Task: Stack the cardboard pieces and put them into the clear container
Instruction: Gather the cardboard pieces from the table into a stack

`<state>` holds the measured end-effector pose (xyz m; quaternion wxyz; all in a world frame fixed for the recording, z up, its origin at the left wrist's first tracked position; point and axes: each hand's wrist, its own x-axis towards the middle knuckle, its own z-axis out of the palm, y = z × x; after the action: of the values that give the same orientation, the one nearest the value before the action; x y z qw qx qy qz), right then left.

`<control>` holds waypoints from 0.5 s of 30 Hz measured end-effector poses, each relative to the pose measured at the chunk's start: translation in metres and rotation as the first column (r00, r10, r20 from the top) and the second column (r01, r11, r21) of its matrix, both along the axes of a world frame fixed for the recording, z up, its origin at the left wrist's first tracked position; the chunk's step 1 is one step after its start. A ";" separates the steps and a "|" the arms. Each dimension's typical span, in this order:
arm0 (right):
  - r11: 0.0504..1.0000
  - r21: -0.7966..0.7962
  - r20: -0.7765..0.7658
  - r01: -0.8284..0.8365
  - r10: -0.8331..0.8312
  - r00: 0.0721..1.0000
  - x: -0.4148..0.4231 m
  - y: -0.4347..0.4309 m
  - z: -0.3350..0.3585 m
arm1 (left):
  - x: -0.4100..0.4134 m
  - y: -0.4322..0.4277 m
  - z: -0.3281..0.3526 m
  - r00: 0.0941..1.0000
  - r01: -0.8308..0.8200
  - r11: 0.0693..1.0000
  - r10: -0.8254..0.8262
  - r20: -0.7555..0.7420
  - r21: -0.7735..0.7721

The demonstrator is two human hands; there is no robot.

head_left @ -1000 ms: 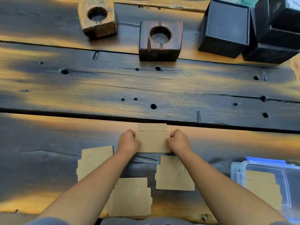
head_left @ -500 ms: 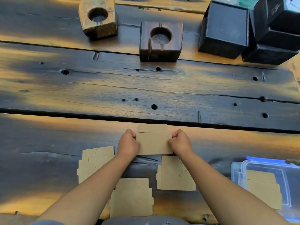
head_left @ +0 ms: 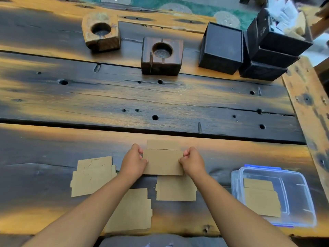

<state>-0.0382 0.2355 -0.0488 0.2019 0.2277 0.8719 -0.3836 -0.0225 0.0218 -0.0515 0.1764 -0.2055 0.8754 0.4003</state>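
A brown cardboard piece (head_left: pixel 162 161) lies on the dark wooden table in front of me, with a narrow flap at its far edge. My left hand (head_left: pixel 133 162) pinches its left edge and my right hand (head_left: pixel 193 162) pinches its right edge. Three more cardboard pieces lie nearer to me: one at the left (head_left: pixel 91 176), one at the front middle (head_left: pixel 131 211) partly under my left forearm, and one under my right wrist (head_left: pixel 176 188). The clear container (head_left: pixel 299 193) stands at the right with cardboard (head_left: pixel 260 199) inside it.
Two wooden blocks with round holes stand at the back, a pale one (head_left: pixel 100 32) and a dark one (head_left: pixel 162 55). Black boxes (head_left: pixel 222 48) are stacked at the back right. The table's right edge rail (head_left: pixel 308 107) runs beside the container.
Both hands stay on the cardboard piece's side edges, which has barely shifted. The view has tilted up, showing more of the far table edge.
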 end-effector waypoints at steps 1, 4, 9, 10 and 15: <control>1.000 0.007 -0.006 0.003 -0.003 1.000 0.005 0.005 0.002 | 0.005 0.005 0.000 1.000 0.003 1.000 -0.003 0.000 0.007; 1.000 0.030 -0.028 0.005 -0.004 1.000 0.015 0.021 0.003 | 0.021 0.022 0.003 1.000 0.012 1.000 -0.012 0.008 0.013; 0.998 0.062 0.016 -0.020 0.019 1.000 0.036 0.043 -0.002 | 0.046 0.045 0.005 0.999 -0.001 0.999 -0.001 0.038 0.047; 0.998 0.067 0.018 -0.018 0.016 1.000 0.040 0.046 -0.002 | 0.050 0.048 0.004 0.999 -0.002 0.999 0.000 0.041 0.043; 0.999 0.048 0.054 -0.015 0.012 0.998 0.061 0.058 -0.007 | 0.063 0.061 -0.003 0.999 0.033 0.999 -0.033 0.042 -0.001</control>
<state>0.0225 0.2937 -0.0559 0.2223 0.2367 0.8767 -0.3549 0.0402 0.0832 -0.0547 0.2014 -0.1995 0.8751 0.3923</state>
